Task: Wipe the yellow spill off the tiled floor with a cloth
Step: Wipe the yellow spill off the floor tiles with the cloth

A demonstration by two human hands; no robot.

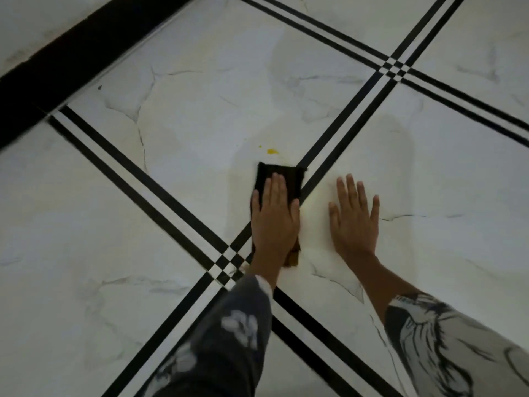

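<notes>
Tiled floor [200,110] flat, with open tile far and left of the cloth [279,179]. Yellow spill [272,151] lies just past the cloth's far edge, not touching; the straight path to it is free. Left hand [274,219] presses flat on the cloth, covering its near half. Right hand [355,219] lies flat on the tile just right of it with a narrow gap between, blocking the right side. Wide black band [71,53] far left, well apart; raised or not, cannot tell.

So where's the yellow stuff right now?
In the head view the yellow spill lies near the middle, on the tiled floor, just beyond the far edge of the dark cloth that the left hand presses.
</notes>
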